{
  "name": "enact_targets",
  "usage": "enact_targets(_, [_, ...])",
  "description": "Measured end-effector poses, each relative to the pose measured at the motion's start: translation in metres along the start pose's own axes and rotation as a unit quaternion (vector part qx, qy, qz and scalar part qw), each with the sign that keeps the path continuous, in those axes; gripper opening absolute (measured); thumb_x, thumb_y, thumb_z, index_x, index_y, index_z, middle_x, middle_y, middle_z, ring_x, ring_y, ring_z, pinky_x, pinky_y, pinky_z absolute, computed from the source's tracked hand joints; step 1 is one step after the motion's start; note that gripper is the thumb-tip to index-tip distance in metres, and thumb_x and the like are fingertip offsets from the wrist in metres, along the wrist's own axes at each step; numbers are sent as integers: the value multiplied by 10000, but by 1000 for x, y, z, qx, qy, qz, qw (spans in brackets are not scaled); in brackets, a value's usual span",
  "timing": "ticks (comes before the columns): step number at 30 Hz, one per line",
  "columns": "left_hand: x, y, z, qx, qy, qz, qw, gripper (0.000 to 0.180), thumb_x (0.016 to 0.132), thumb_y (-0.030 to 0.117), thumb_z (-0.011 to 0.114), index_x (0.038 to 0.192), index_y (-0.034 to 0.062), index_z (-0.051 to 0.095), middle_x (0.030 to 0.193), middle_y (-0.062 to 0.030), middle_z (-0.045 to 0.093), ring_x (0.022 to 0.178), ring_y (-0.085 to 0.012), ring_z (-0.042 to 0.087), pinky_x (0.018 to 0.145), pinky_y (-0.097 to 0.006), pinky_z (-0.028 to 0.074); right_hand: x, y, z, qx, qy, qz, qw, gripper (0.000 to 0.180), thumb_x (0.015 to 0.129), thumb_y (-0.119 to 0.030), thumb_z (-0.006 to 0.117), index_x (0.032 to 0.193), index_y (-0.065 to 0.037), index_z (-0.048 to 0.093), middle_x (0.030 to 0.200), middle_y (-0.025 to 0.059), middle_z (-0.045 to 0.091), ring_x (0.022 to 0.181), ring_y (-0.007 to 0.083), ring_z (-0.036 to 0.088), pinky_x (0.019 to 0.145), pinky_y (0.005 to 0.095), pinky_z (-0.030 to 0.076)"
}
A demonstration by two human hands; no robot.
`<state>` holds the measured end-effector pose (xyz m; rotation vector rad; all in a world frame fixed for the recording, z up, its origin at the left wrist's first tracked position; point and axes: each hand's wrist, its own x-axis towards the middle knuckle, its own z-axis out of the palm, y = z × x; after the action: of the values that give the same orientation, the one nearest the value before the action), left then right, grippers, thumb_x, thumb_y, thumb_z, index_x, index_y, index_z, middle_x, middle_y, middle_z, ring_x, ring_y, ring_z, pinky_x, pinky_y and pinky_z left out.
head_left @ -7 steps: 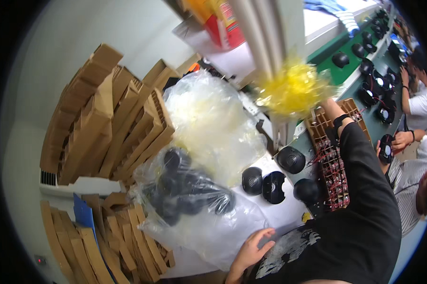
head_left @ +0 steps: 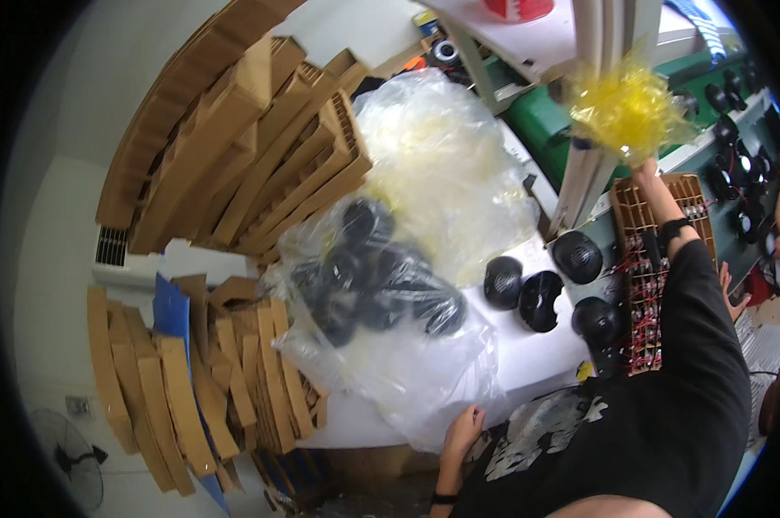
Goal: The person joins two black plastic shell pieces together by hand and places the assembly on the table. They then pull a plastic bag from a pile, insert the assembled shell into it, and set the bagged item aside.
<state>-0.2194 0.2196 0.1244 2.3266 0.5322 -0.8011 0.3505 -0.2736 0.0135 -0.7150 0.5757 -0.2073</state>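
Observation:
My right hand (head_left: pixel 645 173), with the arm stretched out, is closed on a crinkled bunch of thin yellow plastic film (head_left: pixel 627 108), raised beside a pale upright post (head_left: pixel 593 164). My left hand (head_left: pixel 464 430) is curled closed by the near edge of a large clear plastic bag (head_left: pixel 424 388); nothing shows in its fingers. Several round black shells (head_left: pixel 377 272) lie under the clear plastic. To the right of the bag, on the white surface, sit loose black shells, among them a hollow one (head_left: pixel 541 300) with a notch in its rim.
Stacked brown cardboard dividers (head_left: pixel 260 147) rise at the left, with more cardboard (head_left: pixel 234 363) below. A divided cardboard tray (head_left: pixel 645 302) of small parts with red wires lies under my right arm. Black round units (head_left: pixel 744 190) line the green bench beyond, where other people work.
The view has swung, so the scene sits further right and higher. My left hand's spread fingers have curled in. My right hand still holds the yellow film by the post.

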Motion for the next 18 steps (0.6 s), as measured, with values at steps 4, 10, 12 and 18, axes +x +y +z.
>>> enact_targets(4, [23, -21, 13, -76, 124, -27, 989, 355, 885, 273, 505, 1112, 6, 561, 1058, -231, 596, 1003, -384, 558, 849, -450, 438, -119, -8, 36, -12, -37, 68, 997, 373, 903, -228, 546, 1231, -63, 483, 1157, 90, 560, 1002, 193, 555, 844, 288, 459])
enact_targets(10, [80, 0, -8, 85, 333, 71, 936, 588, 830, 146, 550, 1359, 16, 328, 1343, -228, 397, 1229, -396, 381, 1011, -442, 335, -256, -8, 20, -141, -266, 135, 944, 372, 895, -290, 546, 1218, -108, 511, 1073, 20, 599, 974, 126, 552, 832, 260, 425])
enact_targets(12, [98, 4, -22, 229, 416, 129, 871, 700, 802, 113, 571, 1408, 33, 232, 1403, -200, 322, 1292, -365, 315, 1058, -439, 288, -303, -5, 25, -170, -281, 161, 931, 345, 900, -240, 547, 1209, -94, 499, 1042, 23, 605, 890, 125, 582, 752, 262, 452])
enact_targets(18, [147, 20, -65, 171, 351, 232, 891, 733, 781, 203, 623, 1390, 17, 258, 1389, -158, 358, 1302, -316, 320, 1072, -445, 264, -375, -11, 13, -255, -325, 177, 893, 349, 911, -191, 539, 1215, -38, 465, 1020, 42, 600, 839, 111, 590, 715, 239, 456])
